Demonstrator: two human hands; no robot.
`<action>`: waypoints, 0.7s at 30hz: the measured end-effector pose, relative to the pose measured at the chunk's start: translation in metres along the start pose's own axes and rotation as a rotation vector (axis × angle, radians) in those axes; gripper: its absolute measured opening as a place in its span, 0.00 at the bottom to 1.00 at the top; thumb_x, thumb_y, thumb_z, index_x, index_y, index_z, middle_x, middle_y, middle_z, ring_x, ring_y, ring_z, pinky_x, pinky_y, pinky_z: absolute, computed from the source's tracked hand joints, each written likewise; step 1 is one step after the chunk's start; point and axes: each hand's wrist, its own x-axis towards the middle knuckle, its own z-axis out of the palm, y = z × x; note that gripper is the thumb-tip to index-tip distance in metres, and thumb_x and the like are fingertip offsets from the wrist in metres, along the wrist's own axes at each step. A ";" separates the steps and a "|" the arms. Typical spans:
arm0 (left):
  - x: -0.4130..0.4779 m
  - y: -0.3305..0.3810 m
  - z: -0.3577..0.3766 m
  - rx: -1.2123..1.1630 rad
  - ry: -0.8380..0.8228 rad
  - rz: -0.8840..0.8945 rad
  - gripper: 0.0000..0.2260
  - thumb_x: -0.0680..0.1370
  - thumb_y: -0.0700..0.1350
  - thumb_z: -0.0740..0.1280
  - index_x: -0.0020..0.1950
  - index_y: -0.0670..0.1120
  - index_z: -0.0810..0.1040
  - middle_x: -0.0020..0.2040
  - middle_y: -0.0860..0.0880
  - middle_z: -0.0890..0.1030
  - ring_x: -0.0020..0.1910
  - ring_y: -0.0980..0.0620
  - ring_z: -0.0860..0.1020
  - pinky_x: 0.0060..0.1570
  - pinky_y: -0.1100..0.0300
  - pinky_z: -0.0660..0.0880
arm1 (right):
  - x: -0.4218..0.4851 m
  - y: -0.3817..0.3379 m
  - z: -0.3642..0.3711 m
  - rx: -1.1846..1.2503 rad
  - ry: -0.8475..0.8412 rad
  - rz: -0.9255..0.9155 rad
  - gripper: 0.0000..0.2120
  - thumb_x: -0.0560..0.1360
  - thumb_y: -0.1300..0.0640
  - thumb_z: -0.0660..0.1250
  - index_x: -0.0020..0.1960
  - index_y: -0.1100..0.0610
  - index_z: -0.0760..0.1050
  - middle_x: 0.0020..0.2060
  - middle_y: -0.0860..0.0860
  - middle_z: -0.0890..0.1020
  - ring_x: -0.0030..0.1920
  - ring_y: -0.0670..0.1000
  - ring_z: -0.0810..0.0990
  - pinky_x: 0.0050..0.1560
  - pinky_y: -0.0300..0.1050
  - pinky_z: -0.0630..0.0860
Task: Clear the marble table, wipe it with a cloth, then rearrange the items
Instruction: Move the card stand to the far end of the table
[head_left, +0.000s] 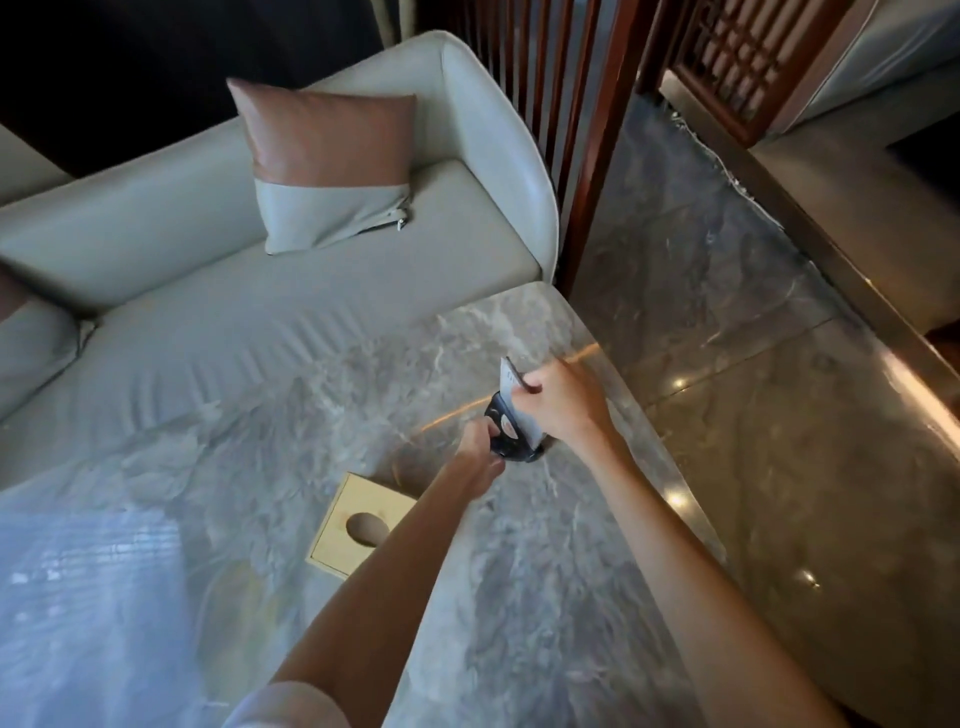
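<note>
The grey marble table (322, 426) fills the lower middle of the head view. Near its far right edge stands a small dark holder (511, 441) with a white card (511, 382) upright in it. My left hand (480, 447) grips the dark holder from the near side. My right hand (563, 402) pinches the top of the white card. A light wooden tissue box (345, 525) with an oval slot lies on the table just left of my left forearm.
A pale sofa (156, 234) with a pink-and-grey cushion (332, 166) runs along the table's far side. A dark red wooden slat screen (576, 130) stands at the table's far right corner. Polished marble floor (727, 312) lies to the right. A bright window reflection (88, 597) covers the table's near left.
</note>
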 end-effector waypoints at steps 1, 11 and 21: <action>-0.001 0.000 -0.002 -0.031 -0.018 0.002 0.05 0.71 0.40 0.55 0.35 0.47 0.62 0.32 0.48 0.63 0.28 0.52 0.58 0.28 0.61 0.55 | 0.000 0.000 0.001 0.004 0.008 -0.004 0.24 0.70 0.55 0.67 0.25 0.57 0.55 0.22 0.51 0.59 0.26 0.51 0.60 0.27 0.45 0.53; -0.034 0.003 -0.033 0.099 -0.094 0.075 0.13 0.80 0.46 0.56 0.34 0.49 0.65 0.27 0.53 0.66 0.21 0.57 0.63 0.19 0.66 0.60 | -0.003 -0.006 0.002 0.117 -0.065 0.147 0.17 0.71 0.53 0.67 0.29 0.55 0.63 0.26 0.51 0.64 0.30 0.51 0.65 0.31 0.44 0.59; -0.163 -0.016 -0.191 0.386 0.023 0.540 0.19 0.82 0.47 0.59 0.73 0.47 0.68 0.67 0.49 0.73 0.64 0.52 0.72 0.57 0.67 0.65 | -0.122 -0.060 0.001 0.294 0.122 -0.060 0.30 0.77 0.42 0.64 0.76 0.52 0.64 0.74 0.51 0.69 0.74 0.49 0.67 0.73 0.47 0.64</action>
